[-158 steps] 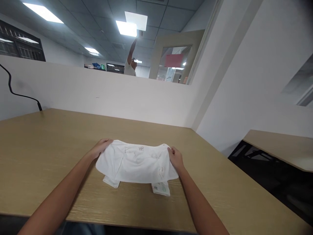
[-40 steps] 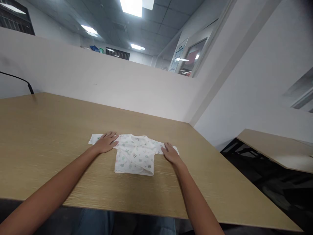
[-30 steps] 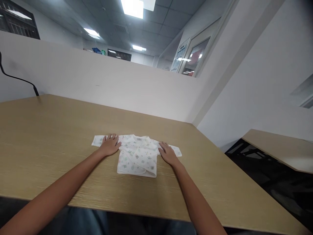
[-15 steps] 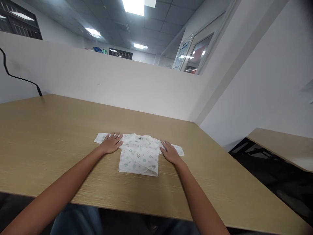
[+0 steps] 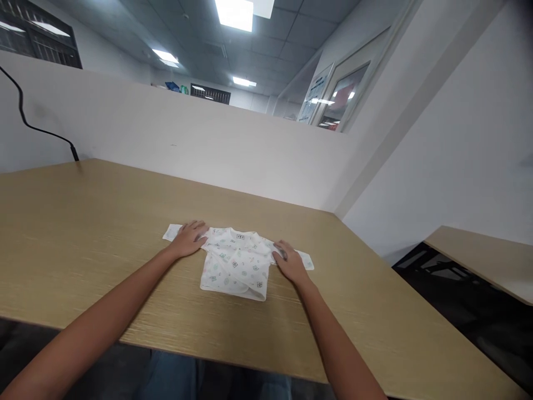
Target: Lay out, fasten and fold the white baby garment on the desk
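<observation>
A small white baby shirt point(image 5: 235, 261) with a scattered print lies spread out on the wooden table point(image 5: 125, 205), sleeves stretched to both sides. Its wrap front overlaps, and the lower hem on the right shows a loose fold. Over the left-hand sleeve rests my left hand point(image 5: 189, 239), fingers extended and thumb apart, touching the cloth near the shoulder. My right hand point(image 5: 291, 261) is on the other sleeve with its fingers slightly arched and the thumb spread. Both cuffs stick out beyond my hands; the middle of each sleeve is partly covered.
A white partition point(image 5: 208, 139) rises behind the table's far edge. A black cable point(image 5: 45, 131) hangs down it at the left. On the right, a second tabletop point(image 5: 478, 255) stands beyond a gap with a dark frame below.
My fingers have gone from lying flat on the sleeves to a slightly arched pose. The view has shifted a little; the shirt stays spread out.
</observation>
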`<move>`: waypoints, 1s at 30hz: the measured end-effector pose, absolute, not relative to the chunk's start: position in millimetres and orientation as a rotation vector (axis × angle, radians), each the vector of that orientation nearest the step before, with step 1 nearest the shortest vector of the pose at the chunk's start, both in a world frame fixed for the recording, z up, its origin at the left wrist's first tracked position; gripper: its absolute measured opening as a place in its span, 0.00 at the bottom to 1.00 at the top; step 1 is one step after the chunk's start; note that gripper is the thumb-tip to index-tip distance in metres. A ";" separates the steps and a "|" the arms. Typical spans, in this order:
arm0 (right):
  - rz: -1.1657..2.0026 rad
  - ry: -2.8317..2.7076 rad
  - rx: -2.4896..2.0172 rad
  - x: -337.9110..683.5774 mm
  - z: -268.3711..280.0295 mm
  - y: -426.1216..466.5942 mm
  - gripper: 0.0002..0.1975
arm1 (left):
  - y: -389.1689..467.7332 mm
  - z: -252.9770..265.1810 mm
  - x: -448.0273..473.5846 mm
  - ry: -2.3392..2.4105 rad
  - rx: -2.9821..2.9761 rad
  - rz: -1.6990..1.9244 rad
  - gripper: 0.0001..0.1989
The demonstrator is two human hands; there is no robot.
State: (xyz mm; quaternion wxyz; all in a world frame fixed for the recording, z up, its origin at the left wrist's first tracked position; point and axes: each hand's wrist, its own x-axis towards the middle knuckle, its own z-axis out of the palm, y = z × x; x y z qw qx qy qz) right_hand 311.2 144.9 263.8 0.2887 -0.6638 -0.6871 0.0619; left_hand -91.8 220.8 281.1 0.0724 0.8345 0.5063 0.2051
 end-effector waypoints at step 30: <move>0.553 -2.008 -1.236 261.3 281.6 131.2 0.09 | 185.6 324.5 -92.6 1.054 2.098 0.294 0.19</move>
